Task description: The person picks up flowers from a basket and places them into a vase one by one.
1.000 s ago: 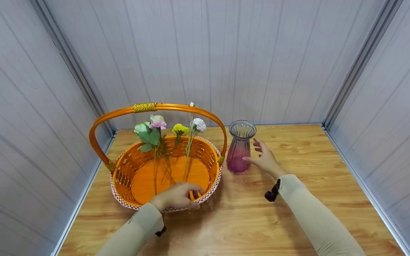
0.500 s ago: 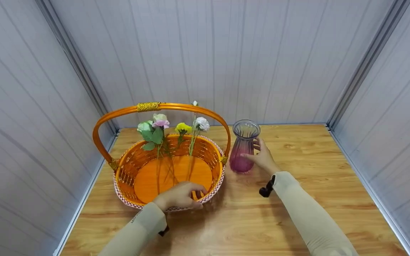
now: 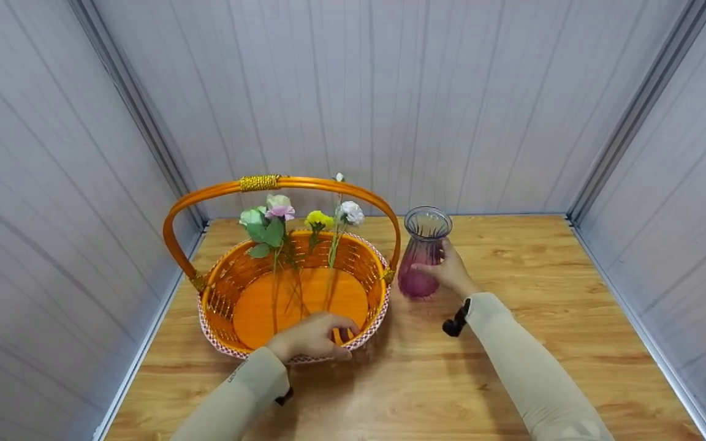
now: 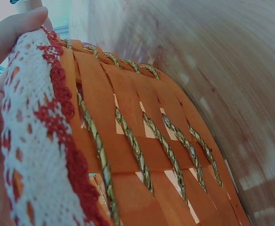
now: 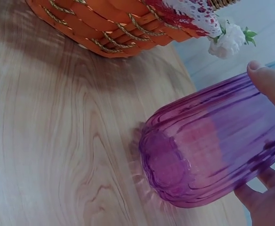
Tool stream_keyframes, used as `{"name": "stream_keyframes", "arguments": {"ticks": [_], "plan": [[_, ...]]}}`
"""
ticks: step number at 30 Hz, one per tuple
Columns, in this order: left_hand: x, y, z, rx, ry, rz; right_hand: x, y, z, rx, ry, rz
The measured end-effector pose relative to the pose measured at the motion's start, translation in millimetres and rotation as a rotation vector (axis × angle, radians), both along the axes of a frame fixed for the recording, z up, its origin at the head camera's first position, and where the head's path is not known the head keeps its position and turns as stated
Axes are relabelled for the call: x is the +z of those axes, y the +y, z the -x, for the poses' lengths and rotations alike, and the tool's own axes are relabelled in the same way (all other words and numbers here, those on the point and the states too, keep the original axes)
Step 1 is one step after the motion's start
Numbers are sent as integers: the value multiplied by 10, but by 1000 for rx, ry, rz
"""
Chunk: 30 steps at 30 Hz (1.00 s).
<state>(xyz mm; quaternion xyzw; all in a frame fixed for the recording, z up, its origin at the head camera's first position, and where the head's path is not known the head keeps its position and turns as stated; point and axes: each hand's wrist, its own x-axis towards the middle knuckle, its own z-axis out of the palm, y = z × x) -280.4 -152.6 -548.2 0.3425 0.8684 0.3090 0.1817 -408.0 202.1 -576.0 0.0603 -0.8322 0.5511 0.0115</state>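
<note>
Grey panelled walls enclose a wooden table point(image 3: 512, 367). Your right hand point(image 3: 451, 272) curls its fingers round the purple glass vase point(image 3: 423, 254), standing at three o'clock of the orange basket point(image 3: 218, 300) and empty. Your left hand point(image 3: 310, 337) grips the basket's lace-trimmed rim at six o'clock. Four artificial flowers point(image 3: 295, 217) stand inside the basket at twelve o'clock; none is in the vase yet.

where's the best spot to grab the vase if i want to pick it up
Take the vase around its narrow waist, just below the flared rim, coming from its right side, as the right hand does. The glass is ribbed and widens below, which probably steadies the hold. The basket stands close on its left, so that side is cramped.
</note>
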Motion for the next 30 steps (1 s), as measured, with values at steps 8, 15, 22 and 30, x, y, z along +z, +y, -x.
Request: {"name": "stream_keyframes", "arguments": {"ticks": [8, 15, 22, 30], "plan": [[-10, 20, 3, -4, -20, 5, -8, 33, -41, -2, -1, -31], [7, 27, 7, -7, -28, -13, 8, 45, -104, 7, -4, -21], [5, 10, 2, 0, -39, -13, 1, 57, -188, 35, -10, -18], [-6, 7, 10, -12, -33, -17, 24, 60, -342, 54, -25, -15]]}}
